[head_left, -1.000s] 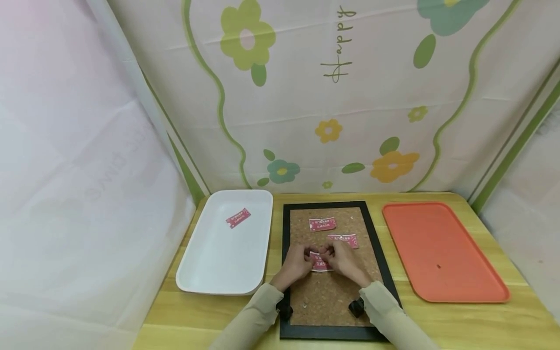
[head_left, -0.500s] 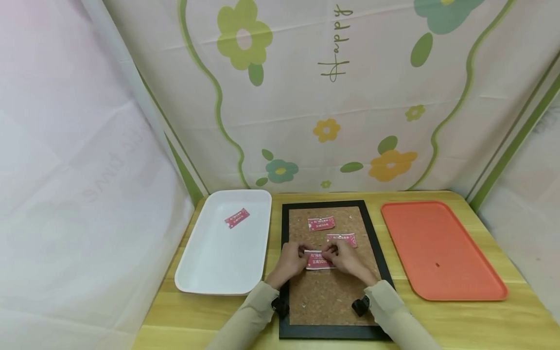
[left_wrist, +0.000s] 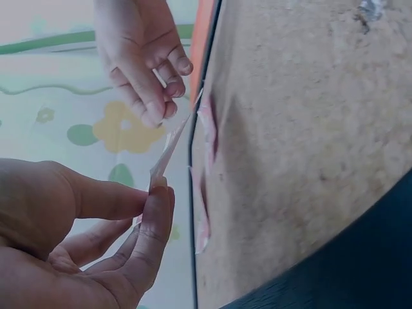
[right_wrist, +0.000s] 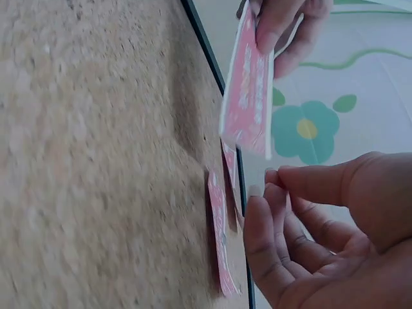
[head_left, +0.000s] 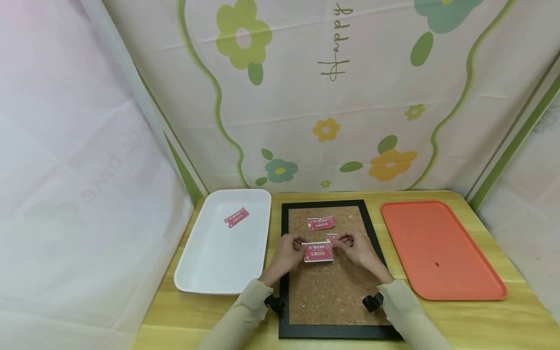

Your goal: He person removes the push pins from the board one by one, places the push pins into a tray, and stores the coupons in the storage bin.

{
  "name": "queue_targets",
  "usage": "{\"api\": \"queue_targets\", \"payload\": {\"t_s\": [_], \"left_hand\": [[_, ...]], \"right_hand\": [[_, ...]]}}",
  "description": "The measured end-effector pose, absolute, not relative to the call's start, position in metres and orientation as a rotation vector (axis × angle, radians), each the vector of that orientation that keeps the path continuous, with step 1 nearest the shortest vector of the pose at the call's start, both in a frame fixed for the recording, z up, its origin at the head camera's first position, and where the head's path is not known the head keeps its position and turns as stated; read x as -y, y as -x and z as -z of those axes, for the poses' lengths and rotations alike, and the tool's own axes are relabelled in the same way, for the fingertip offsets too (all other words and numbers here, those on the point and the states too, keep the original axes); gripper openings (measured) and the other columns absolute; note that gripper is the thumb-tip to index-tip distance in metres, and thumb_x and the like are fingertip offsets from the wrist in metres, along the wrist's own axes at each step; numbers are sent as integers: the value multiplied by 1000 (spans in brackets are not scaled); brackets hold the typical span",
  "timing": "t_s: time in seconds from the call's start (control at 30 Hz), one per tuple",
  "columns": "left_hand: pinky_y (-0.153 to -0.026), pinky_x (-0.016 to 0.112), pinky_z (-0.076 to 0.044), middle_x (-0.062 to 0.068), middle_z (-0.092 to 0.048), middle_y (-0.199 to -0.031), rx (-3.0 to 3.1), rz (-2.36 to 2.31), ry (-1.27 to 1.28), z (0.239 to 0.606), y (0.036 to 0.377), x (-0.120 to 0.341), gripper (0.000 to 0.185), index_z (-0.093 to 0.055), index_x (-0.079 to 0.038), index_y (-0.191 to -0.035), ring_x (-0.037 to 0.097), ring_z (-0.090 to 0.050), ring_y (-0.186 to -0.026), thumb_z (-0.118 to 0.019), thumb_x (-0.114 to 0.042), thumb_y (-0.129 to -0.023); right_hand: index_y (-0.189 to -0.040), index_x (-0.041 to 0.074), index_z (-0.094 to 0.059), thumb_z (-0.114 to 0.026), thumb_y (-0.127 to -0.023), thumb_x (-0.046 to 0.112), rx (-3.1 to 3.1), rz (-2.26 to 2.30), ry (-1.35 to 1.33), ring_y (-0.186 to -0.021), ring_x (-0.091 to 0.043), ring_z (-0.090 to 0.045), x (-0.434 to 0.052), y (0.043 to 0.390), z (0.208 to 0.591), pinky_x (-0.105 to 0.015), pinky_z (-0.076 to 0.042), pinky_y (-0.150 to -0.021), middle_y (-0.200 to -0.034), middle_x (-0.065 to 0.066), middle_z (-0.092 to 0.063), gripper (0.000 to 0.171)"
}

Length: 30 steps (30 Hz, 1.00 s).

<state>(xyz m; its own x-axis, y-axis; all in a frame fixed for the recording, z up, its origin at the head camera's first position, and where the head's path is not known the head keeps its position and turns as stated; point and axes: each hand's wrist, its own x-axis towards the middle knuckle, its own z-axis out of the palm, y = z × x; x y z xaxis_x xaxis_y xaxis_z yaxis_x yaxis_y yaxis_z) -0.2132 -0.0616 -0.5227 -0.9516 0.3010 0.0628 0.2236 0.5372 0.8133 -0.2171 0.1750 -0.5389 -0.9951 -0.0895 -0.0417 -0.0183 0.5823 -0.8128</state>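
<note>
My left hand pinches the left edge of a pink paper coupon between thumb and fingers. In the left wrist view the coupon is seen nearly edge-on, off the cork. My right hand is just right of it, apart from the paper. Its thumb and fingers are bent together at the tips; whether something tiny sits between them cannot be seen. A second coupon lies on the corkboard behind. A third coupon is partly hidden by the right hand.
On the left stands a white tray with one pink coupon in it. An orange tray, with a small dark spot on it, lies on the right. The corkboard has a black frame. A flowered cloth hangs behind the table.
The right hand has moved away to the right from the coupon's top edge. The left hand has brought the coupon up and slightly left, clear of the cork.
</note>
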Motion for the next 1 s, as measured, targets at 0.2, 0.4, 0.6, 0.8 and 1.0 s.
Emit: {"api": "queue_targets", "payload": {"t_s": [0.2,0.4,0.6,0.8,1.0], "left_hand": [[-67,21,-56,10,-69,-97,-2696,-1460,-461,505,215,68,13,-71,-7,-104,15,-67,-80,-65,-10,-93],[-62,22,-56,8,-70,-97,-2722,-1486,-389,497,220,81,13,-71,-11,-105,13,-69,-79,-66,-12,-93],[-64,25,-58,7,-72,-97,-2752,-1510,-340,491,232,100,11,-73,-15,-102,15,-71,-81,-68,-14,-92],[-66,30,-59,10,-72,-98,-2760,-1589,-278,484,241,119,13,-73,-14,-103,22,-73,-84,-70,-14,-90],[-71,38,-59,9,-72,-100,-2727,-1625,-210,479,248,139,14,-73,-14,-104,20,-72,-84,-70,-12,-90]], "right_hand": [[-96,9,-74,-68,-92,17,-2808,1415,113,-76,-12,-64,-190,218,533,-21,-52,-64,-90,-9,-73,11],[-100,6,-73,-69,-91,16,-2830,1416,98,-78,-12,-64,-203,219,530,-20,-51,-65,-92,-9,-74,14],[-104,3,-70,-66,-92,11,-2813,1435,88,-78,-14,-63,-216,216,527,-22,-50,-61,-96,-13,-71,15],[-104,4,-71,-66,-92,11,-2879,1375,56,-78,-11,-60,-228,214,530,-20,-49,-64,-98,-14,-72,14],[-104,2,-71,-64,-93,9,-2866,1388,26,-76,-21,-66,-244,209,533,-29,-55,-59,-96,-16,-70,15]]}}
